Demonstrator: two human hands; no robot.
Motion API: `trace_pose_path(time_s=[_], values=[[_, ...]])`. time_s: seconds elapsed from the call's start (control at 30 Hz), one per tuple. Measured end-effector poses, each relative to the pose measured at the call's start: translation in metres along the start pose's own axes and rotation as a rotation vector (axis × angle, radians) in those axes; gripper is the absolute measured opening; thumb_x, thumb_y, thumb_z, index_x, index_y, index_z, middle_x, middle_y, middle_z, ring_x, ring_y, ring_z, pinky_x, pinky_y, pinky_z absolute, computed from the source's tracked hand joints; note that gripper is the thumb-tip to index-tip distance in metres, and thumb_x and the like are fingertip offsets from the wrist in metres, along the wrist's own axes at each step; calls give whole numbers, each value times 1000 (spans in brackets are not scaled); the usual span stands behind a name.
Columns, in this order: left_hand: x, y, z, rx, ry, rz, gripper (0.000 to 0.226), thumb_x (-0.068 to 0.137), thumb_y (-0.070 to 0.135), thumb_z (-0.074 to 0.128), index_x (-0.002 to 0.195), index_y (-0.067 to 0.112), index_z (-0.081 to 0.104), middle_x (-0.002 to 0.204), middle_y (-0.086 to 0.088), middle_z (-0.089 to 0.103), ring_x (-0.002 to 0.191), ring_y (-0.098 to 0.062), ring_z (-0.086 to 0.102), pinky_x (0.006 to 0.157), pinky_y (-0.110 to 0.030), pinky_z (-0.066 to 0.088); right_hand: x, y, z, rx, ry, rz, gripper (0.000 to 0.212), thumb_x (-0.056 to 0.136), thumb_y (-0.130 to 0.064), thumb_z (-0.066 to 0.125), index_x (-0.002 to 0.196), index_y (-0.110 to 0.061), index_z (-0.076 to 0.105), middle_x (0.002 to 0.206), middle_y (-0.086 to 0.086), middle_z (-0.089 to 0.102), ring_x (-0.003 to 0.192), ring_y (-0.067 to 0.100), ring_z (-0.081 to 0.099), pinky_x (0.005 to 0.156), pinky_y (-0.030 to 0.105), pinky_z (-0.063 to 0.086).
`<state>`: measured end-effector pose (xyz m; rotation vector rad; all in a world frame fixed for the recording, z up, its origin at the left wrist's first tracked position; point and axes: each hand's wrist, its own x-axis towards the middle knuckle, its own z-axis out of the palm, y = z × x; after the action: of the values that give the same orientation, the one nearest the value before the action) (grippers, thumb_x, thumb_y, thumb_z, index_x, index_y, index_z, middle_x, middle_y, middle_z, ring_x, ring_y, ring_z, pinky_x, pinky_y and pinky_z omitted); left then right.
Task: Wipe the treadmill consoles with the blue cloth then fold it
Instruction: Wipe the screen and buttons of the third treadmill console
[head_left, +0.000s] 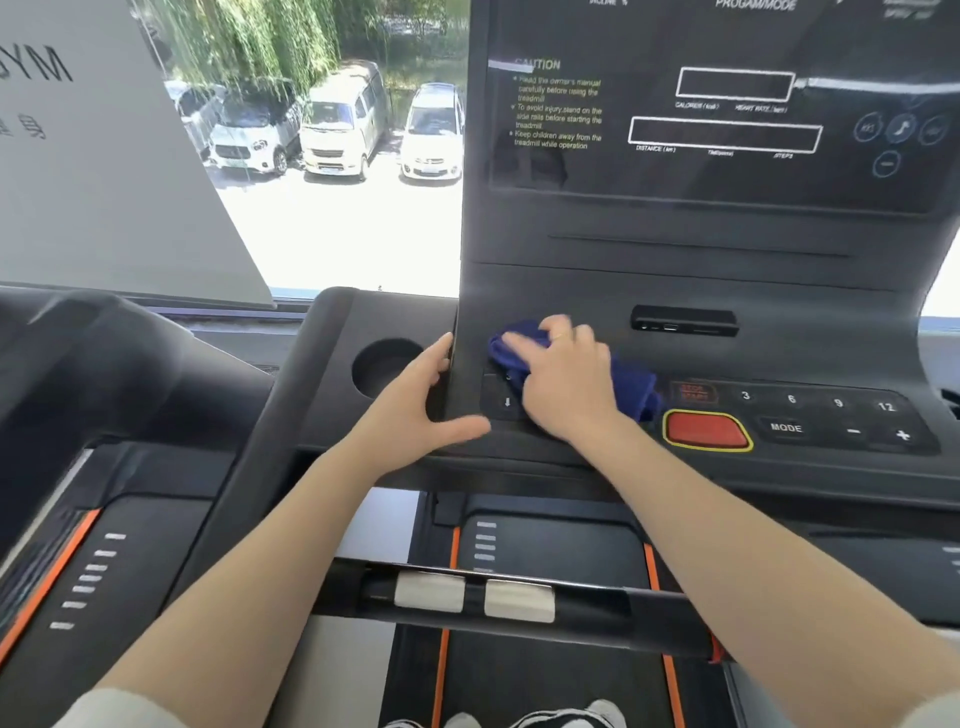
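The dark treadmill console (675, 291) fills the upper right, with a display panel above and a button row below. A bunched blue cloth (631, 387) lies pressed on the left part of the button panel. My right hand (563, 382) rests flat on top of the cloth, fingers spread over it, hiding its middle. My left hand (421, 402) grips the console's left edge, thumb on the front face and fingers on the side.
A round cup holder (387, 366) sits left of the console. A red stop button (706, 430) and number and MODE keys lie right of the cloth. A handlebar with silver sensors (472, 597) crosses below. A second treadmill stands at left. A window shows parked cars.
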<state>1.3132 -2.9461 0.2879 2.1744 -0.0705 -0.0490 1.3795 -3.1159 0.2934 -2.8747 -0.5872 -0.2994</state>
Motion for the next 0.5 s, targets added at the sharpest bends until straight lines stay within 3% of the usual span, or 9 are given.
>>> trace_pose_path(time_s=[0.07, 0.13, 0.23, 0.37, 0.5], values=[[1, -2, -1, -167, 51, -24, 64, 94, 26, 50, 149, 22, 16, 145, 14, 31, 132, -3, 32, 102, -14, 26, -16, -18, 4, 41, 20, -209, 45, 84, -19, 49, 127, -31, 55, 126, 10, 48, 103, 34, 46, 82, 39, 35], [4, -9, -1, -256, 90, -33, 52, 99, 30, 36, 147, 23, 20, 149, 9, 30, 135, -7, 32, 111, -22, 25, -16, -17, 2, 64, -57, -316, 48, 84, -20, 46, 130, -33, 53, 128, 9, 49, 103, 32, 45, 82, 39, 36], [7, -17, 0, -297, 113, -11, 56, 94, 48, 35, 144, 25, 28, 146, 8, 37, 133, -9, 37, 114, -37, 28, 18, 4, 1, 47, -103, -247, 53, 87, -17, 44, 134, -40, 46, 135, 4, 41, 109, 29, 40, 89, 38, 34], [9, -20, 0, -343, 116, 31, 64, 88, 50, 28, 144, 20, 27, 145, 2, 39, 124, -7, 47, 104, -22, 37, 44, 7, 3, 9, -36, -50, 54, 91, -13, 44, 137, -41, 42, 139, 3, 33, 114, 28, 34, 91, 35, 28], [11, -22, -1, -419, 128, 49, 62, 94, 52, 27, 144, 16, 26, 143, 1, 39, 125, -11, 47, 97, -13, 40, 17, -16, 5, 65, -61, -126, 48, 85, -20, 40, 129, -37, 53, 122, 7, 45, 105, 30, 43, 83, 37, 32]])
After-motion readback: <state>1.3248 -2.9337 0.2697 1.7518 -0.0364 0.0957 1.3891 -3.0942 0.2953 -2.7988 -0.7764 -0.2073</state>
